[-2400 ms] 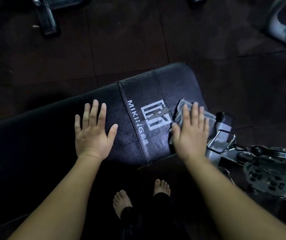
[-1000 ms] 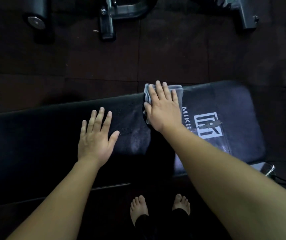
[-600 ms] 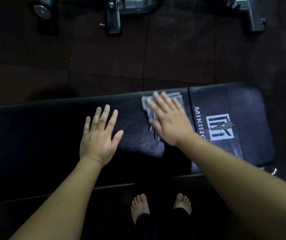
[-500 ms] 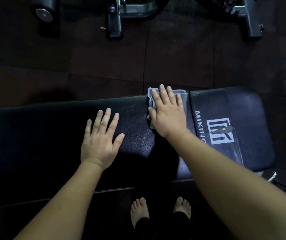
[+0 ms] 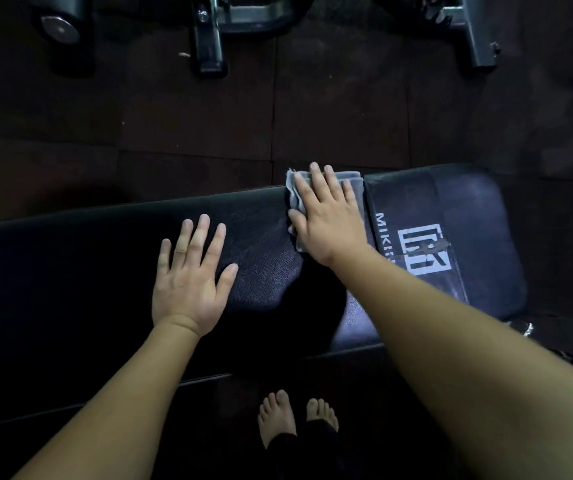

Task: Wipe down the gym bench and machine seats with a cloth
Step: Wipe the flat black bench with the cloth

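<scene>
Left hand [image 5: 191, 285] flat on bench [image 5: 70, 271], cloth [image 5: 293, 199] under right hand [image 5: 328, 220] at far edge, logo [image 5: 423, 252] rightward

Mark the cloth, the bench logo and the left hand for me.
cloth [image 5: 293, 199], head view, bare folded edge beside the fingers.
bench logo [image 5: 423, 251], head view, middle of the white print.
left hand [image 5: 189, 282], head view, back of hand.

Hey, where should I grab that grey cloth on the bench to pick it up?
Probably pinch the cloth by its rumpled left edge, coming from above and the left. The folds rise there, while the rest lies flat under the right hand at the far edge of the bench.
</scene>
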